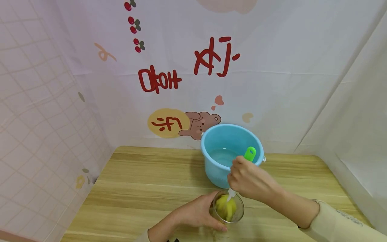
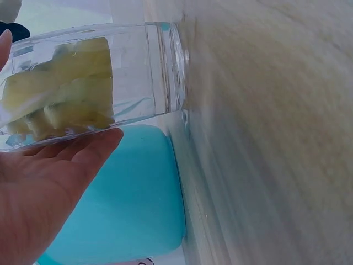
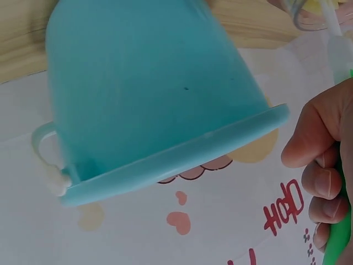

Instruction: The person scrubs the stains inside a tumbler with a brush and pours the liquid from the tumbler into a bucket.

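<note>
My left hand (image 1: 196, 211) holds a clear drinking glass (image 2: 135, 72) by its side, fingers and thumb around it. The glass's thick base is right at the tabletop in the left wrist view. With my right hand (image 1: 249, 178) I grip a sponge cup brush (image 1: 250, 154) by its green handle, fingers curled around it. Its white neck slants down through the glass's mouth. The yellow sponge head (image 2: 71, 94) is inside the glass, its lower end above the base. Part of the handle is hidden by my right hand.
Just behind the glass stands a light blue bucket (image 1: 216, 171) with water in it and small white handle mounts at its rim. The wooden table (image 1: 145, 174) meets a printed cloth backdrop (image 1: 287, 101) at the back, with cloth at both sides.
</note>
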### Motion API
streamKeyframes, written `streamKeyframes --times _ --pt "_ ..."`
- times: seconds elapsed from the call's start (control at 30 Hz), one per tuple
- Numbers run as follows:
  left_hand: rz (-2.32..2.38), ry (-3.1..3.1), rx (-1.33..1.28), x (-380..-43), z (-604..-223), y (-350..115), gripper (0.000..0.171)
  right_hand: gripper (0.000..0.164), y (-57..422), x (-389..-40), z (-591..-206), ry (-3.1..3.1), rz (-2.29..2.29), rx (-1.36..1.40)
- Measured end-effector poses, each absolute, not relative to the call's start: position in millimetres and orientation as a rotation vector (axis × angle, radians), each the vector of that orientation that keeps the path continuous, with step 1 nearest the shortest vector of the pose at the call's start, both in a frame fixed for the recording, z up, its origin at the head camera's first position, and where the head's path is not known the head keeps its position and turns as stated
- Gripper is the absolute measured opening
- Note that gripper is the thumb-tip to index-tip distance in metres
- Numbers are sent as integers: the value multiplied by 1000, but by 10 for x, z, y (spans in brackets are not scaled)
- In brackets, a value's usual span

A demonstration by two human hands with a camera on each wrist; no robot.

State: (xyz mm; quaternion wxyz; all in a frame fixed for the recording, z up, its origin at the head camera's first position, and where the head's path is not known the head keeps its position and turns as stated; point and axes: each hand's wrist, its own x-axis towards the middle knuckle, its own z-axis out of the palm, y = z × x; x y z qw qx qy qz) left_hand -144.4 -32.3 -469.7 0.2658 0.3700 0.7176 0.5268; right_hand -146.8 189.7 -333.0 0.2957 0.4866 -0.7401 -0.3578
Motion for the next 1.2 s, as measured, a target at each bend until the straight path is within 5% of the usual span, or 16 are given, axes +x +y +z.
streamKeyframes --times 0.67,1.2 --pt "1383 2034 975 -1392 -4769 -264 78 37 2272 -1339 -3416 -1958 -618 1319" --pt "1369 2024 1001 -1408 -4632 -355 80 33 2106 -1126 -3183 -1906 -768 1309"
